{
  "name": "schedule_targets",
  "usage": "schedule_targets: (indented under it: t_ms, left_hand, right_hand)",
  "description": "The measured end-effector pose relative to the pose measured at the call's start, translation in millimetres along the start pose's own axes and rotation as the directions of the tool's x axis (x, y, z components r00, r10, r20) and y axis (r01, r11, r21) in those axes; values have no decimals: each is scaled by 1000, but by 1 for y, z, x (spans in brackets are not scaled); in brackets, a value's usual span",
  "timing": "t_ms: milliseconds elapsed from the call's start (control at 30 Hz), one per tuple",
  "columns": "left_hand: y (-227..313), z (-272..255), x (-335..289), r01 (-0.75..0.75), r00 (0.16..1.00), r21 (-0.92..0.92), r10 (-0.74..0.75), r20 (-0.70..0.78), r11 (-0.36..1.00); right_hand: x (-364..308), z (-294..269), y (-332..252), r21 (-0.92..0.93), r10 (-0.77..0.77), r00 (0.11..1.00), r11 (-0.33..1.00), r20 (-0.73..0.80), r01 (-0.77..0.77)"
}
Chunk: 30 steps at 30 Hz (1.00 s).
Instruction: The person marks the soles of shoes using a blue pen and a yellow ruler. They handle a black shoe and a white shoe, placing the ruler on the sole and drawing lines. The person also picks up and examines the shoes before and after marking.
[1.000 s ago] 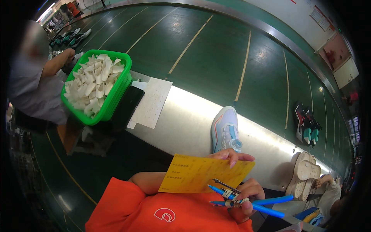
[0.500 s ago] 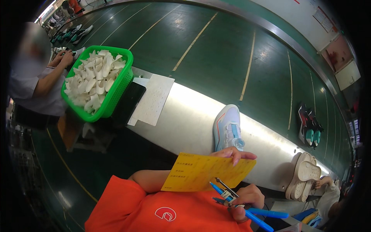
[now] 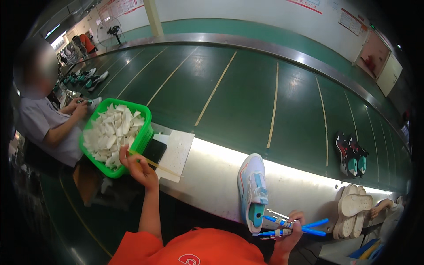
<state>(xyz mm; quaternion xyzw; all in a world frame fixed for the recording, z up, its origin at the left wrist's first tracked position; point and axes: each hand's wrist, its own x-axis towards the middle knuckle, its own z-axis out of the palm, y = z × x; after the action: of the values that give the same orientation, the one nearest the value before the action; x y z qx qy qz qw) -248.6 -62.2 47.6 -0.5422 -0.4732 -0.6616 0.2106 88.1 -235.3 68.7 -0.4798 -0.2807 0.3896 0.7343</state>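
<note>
My left hand [image 3: 140, 171] is at the near right side of a green basket [image 3: 145, 115] heaped with white curved pieces [image 3: 115, 132]. Between its fingers is a yellow card [image 3: 154, 164], seen almost edge-on, over a black flat device [image 3: 155, 150] and white paper sheets [image 3: 180, 152]. In my right hand [image 3: 289, 236] is a bunch of blue pens [image 3: 311, 223] and slim metallic pens, bound with pale wrapping. Just left of them, a pale blue and white sneaker [image 3: 252, 185] stands on the metal ledge, heel toward me.
Beyond the metal ledge [image 3: 216, 170] runs a green conveyor belt [image 3: 238, 101] with yellowish cross lines. Dark sneakers [image 3: 351, 154] stand on it at right. Cream soles [image 3: 351, 210] lean together on the ledge. A co-worker [image 3: 48, 110] handles a shoe at left; another person's arm [image 3: 383, 208] shows at right.
My left hand has carried the yellow card from in front of my chest to beside the basket. My right hand, with the pens, has moved slightly right. The view has tilted up.
</note>
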Motion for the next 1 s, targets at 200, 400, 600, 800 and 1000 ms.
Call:
schedule_targets:
  t_ms: [200,400,600,800,1000]
  left_hand:
    - [-36,-11,-49,-92,927,-53,105,359,994]
    - [-33,-32,-39,229,877,-265,-81,473,937]
    - [-9,-60,-13,588,760,-393,-315,569,707]
    - [-20,-41,13,567,491,-132,-206,846,813]
    - [-64,8,27,64,183,29,-40,982,998]
  right_hand:
    - [3,-10,16,67,61,996,996,58,-65]
    - [4,-16,22,61,84,994,994,70,-89]
    - [-2,-16,29,80,140,986,986,86,-147]
    - [-3,-18,30,68,197,976,977,96,-204]
    - [-5,-29,25,117,169,980,977,101,-180]
